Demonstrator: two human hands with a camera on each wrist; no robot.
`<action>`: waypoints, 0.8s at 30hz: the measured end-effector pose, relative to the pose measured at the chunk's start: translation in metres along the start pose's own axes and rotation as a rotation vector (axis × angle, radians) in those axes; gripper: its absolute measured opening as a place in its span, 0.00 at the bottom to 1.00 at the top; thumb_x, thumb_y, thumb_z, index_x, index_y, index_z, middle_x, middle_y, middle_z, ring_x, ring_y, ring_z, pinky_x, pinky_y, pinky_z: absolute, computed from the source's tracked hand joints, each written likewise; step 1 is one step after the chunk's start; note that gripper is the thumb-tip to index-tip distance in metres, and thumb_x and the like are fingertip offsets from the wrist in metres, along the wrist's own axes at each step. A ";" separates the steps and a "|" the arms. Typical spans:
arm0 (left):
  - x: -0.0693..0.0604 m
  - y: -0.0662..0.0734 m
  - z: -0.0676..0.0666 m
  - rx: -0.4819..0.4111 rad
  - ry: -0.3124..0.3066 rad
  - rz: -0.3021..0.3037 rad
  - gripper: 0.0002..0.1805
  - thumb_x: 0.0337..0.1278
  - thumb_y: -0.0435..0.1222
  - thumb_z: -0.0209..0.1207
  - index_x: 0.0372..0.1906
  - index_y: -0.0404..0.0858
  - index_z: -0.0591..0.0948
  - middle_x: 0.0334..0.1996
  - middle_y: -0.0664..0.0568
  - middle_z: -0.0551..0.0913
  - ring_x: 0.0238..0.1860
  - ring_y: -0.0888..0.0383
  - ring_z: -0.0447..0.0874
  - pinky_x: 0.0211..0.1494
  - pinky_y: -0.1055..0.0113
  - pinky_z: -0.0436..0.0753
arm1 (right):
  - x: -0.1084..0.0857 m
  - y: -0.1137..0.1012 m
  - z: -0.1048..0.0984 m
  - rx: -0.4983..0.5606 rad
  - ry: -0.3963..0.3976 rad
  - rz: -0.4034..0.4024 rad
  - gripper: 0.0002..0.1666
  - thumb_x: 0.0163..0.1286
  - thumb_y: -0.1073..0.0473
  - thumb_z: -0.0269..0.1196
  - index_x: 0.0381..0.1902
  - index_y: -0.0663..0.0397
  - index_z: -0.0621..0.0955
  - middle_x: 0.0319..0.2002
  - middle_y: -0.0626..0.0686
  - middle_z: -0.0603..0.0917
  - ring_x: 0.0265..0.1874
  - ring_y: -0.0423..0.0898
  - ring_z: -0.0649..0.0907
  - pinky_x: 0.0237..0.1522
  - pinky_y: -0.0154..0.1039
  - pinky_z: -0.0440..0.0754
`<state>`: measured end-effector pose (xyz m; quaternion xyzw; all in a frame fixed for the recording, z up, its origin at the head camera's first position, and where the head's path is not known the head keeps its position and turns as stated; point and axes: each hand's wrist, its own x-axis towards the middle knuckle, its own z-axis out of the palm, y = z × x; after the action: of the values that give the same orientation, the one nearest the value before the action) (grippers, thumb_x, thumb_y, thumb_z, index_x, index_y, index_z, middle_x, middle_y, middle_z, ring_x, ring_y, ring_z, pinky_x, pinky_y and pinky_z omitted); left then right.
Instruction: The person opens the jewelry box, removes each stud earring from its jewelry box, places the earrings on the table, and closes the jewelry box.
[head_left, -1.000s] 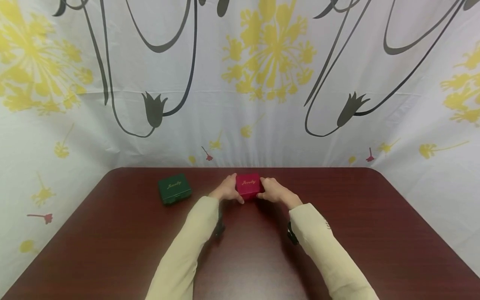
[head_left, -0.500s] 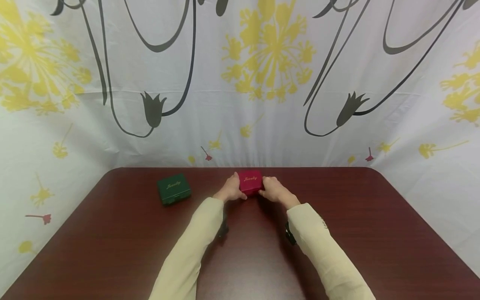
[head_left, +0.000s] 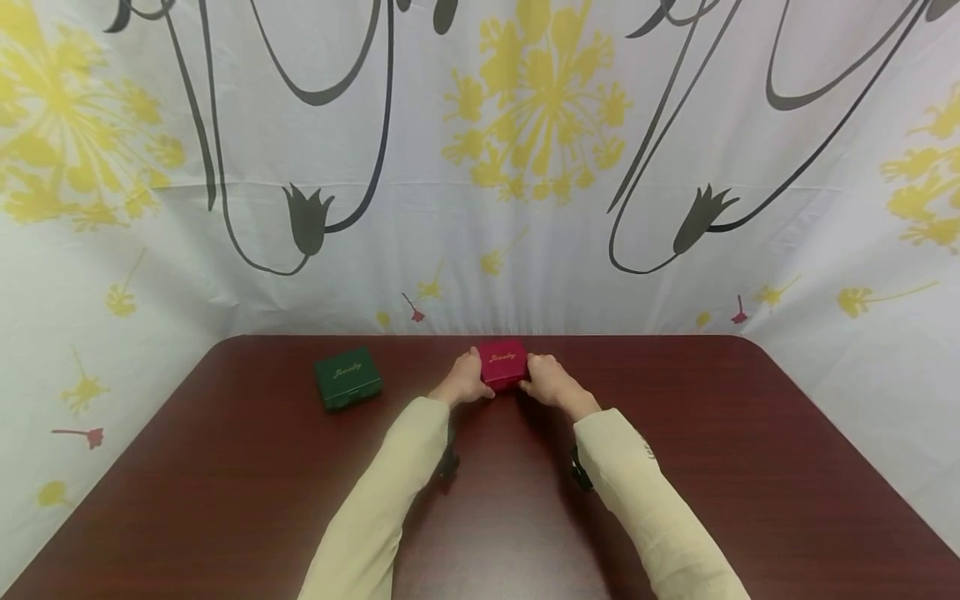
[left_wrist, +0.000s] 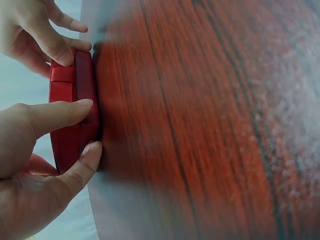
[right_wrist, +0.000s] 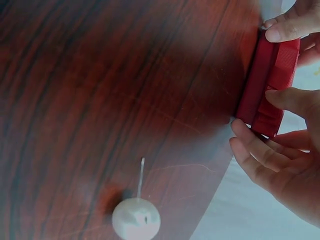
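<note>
A red jewelry box (head_left: 502, 358) with gold lettering stands near the back edge of the table. On its left end, my left hand (head_left: 461, 379) grips it, and my right hand (head_left: 552, 381) grips the right end. In the left wrist view, fingers and thumbs of both hands are curled about the closed box (left_wrist: 88, 82), whose underside sits at the tabletop. The right wrist view shows the front of the box (right_wrist: 260, 80) between the two hands. A green jewelry box (head_left: 348, 379), also closed, lies further left, slightly turned, with neither hand on it.
The dark red-brown table (head_left: 225, 492) ends at a patterned white curtain (head_left: 420, 250) just behind the red box. Each wrist bears a small black device (head_left: 447, 460). A white rounded thing with a thin stem (right_wrist: 136, 219) appears low in the right wrist view; its kind is unclear.
Over the first half second, the red box moved slightly back and to the right, both hands staying on it. Since then it has barely shifted. The green box stayed put.
</note>
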<state>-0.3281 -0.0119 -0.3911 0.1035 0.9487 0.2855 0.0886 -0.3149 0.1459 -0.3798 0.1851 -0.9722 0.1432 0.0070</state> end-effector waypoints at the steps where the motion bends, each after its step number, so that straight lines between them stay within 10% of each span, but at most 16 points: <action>1: 0.000 0.000 0.000 0.002 -0.001 0.000 0.48 0.43 0.34 0.65 0.65 0.25 0.48 0.61 0.35 0.61 0.60 0.46 0.60 0.61 0.58 0.63 | 0.000 0.000 0.000 0.001 -0.001 0.002 0.14 0.58 0.63 0.61 0.37 0.70 0.72 0.29 0.60 0.77 0.26 0.48 0.74 0.31 0.40 0.75; 24: -0.036 -0.022 -0.032 -0.040 0.222 0.140 0.32 0.47 0.42 0.62 0.56 0.29 0.67 0.52 0.39 0.70 0.53 0.47 0.67 0.55 0.56 0.70 | -0.016 -0.021 -0.012 -0.001 0.119 -0.076 0.32 0.58 0.53 0.62 0.52 0.72 0.69 0.44 0.64 0.73 0.38 0.52 0.75 0.43 0.45 0.76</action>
<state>-0.3037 -0.0553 -0.3737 0.1353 0.9372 0.3195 -0.0348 -0.2928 0.1359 -0.3631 0.2131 -0.9624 0.1533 0.0701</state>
